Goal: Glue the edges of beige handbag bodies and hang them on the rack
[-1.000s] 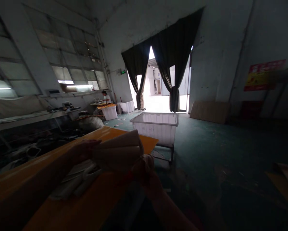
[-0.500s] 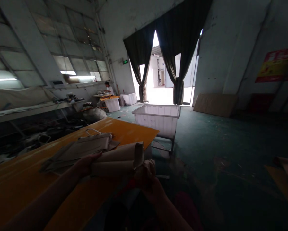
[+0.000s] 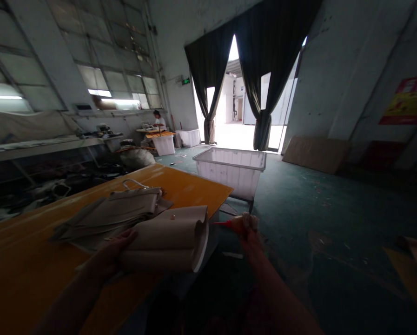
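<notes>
My left hand [image 3: 111, 253] grips the near end of a folded, curled sheet of pale paper [image 3: 169, 237] that lies at the edge of the orange table [image 3: 20, 270]. My right hand [image 3: 248, 232] is off the table's right side, closed round a small glue bottle with a red nozzle [image 3: 231, 224] that points left toward the paper. Behind the curled sheet lies a stack of flat paper bags with cord handles [image 3: 121, 209].
A white plastic bin on a frame [image 3: 231, 171] stands just past the table. Another person [image 3: 157, 121] works at a far bench beside more white bins [image 3: 165, 144]. Dark curtains [image 3: 260, 74] frame a bright doorway. Cardboard [image 3: 314, 154] leans on the right wall.
My right hand has pulled away from the paper to the right, and the glue bottle now shows. The sheet has sprung open wider. The camera tilted down slightly.
</notes>
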Available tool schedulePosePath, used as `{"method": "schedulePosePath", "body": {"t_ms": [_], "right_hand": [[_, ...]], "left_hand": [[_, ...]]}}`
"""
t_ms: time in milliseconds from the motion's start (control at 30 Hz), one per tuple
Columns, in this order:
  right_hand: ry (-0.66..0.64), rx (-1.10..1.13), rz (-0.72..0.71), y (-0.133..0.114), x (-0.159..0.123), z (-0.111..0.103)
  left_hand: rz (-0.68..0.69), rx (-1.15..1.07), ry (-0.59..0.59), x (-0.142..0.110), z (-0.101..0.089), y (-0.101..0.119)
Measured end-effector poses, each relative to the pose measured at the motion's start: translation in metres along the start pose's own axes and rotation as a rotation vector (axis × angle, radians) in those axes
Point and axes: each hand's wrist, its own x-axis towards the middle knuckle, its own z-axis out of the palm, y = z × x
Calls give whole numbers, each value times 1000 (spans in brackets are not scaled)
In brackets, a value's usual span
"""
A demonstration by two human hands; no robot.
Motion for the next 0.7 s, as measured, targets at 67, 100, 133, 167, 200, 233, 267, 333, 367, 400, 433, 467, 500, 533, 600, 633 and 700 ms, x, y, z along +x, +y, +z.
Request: {"method": "schedulePosePath", "body": {"t_ms": [67,100,133,167,200,233,267,333,367,400,433,467,500,533,600,633,700], "right_hand": [[88,-28,11,14,14,6],[113,-37,19,20,20,8],[115,-48,22,27,25,10],[119,-60,23,33,30,12],[123,-73,23,38,35,13],[124,-84,23,43,39,13],[126,-94,23,47,44,13],[135,-110,18,54,52,12],[144,-116,14,57,55,11],[155,-122,9,60,58,9],[165,-129,3,62,60,7],[176,-137,-2,64,61,4],[183,-146,-5,65,62,2],[184,-156,-8,66,61,-1],[170,-177,-9,66,58,-6],[153,-186,-9,65,56,-9],[100,-202,-12,63,50,-14]], "left_hand": [[20,-33,34,3,0,-1],[30,-50,49,5,-1,-2],[39,-65,62,7,-3,-3],[46,-78,72,9,-5,-4],[52,-89,79,11,-7,-6],[59,-98,84,13,-9,-7],[64,-105,85,14,-11,-8],[64,-116,93,15,-14,-9],[58,-121,102,14,-15,-10],[48,-126,112,14,-15,-11],[37,-132,125,13,-15,-11],[28,-139,140,13,-14,-12],[24,-148,155,12,-13,-12],[20,-157,167,12,-12,-13],[19,-172,181,11,-11,-14],[19,-176,183,11,-11,-15],[23,-177,177,12,-10,-17]]}}
